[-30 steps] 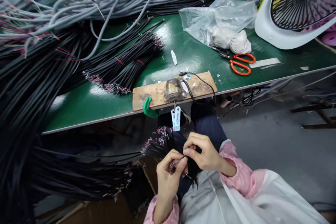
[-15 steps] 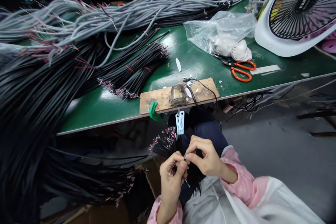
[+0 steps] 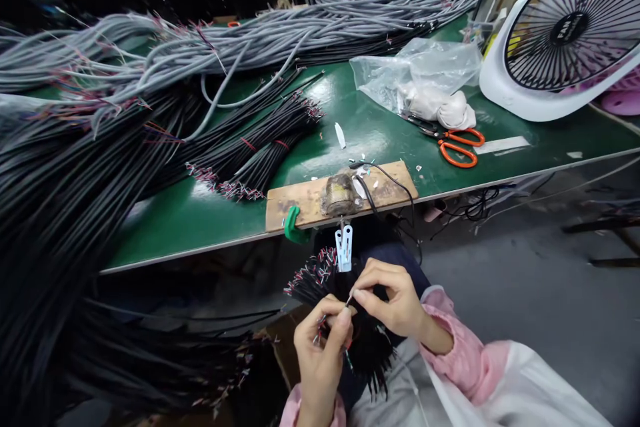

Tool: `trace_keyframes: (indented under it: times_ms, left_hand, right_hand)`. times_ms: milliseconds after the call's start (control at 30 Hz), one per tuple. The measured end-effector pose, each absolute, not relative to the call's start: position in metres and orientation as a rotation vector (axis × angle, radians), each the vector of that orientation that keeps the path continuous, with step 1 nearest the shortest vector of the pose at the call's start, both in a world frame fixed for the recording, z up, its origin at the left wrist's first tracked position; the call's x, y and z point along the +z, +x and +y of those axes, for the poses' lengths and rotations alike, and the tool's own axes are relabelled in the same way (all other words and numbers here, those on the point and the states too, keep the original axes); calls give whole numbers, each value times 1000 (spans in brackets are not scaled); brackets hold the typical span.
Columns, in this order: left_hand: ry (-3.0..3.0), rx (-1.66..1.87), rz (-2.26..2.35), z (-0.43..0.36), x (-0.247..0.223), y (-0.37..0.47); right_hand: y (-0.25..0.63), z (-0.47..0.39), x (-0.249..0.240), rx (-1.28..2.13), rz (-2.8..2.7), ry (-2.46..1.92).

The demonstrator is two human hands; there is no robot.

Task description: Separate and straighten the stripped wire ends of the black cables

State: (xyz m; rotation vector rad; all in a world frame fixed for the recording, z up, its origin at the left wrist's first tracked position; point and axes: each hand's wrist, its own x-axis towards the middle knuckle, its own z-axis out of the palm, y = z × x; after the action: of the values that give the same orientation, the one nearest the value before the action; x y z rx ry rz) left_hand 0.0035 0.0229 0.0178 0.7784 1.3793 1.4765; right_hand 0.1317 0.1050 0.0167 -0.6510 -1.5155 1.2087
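Low in the view, my left hand (image 3: 323,340) pinches a thin dark cable end between thumb and forefinger. My right hand (image 3: 390,293), close beside it on the right, grips the tip of the same cable. A bundle of black cables (image 3: 370,353) with red and white wire ends hangs below and behind my hands. Just above them, a light blue clip (image 3: 344,248) is attached under a small motor-like block (image 3: 339,193), which sits on a wooden board (image 3: 300,199) at the table edge. A green clamp (image 3: 295,225) holds the board's left part.
Black cable bundles (image 3: 250,140) and long grey cables (image 3: 240,47) cover the left and back of the green table (image 3: 320,147). Orange-handled scissors (image 3: 460,147), a plastic bag (image 3: 415,67) and a white fan (image 3: 520,93) stand or lie at the right.
My hands have drawn slightly apart, the left one shifting left and down, and a short piece of cable now shows between the fingertips. The view has tilted slightly, so the table appears lower.
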Motion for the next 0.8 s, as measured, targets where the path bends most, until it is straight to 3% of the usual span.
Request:
trace_keyframes:
  times_ms: [400,600,800]
  left_hand:
    - [1008,1491,1649,28,32,11]
    - [998,1356,1551,27,30,3]
    - [946,1280,1491,26,30,3]
  right_hand:
    - [131,101,19,1074,-1553,-720]
    - [143,110,14,1323,-1586,-555]
    - [138,111,8,1309,-1540,-470]
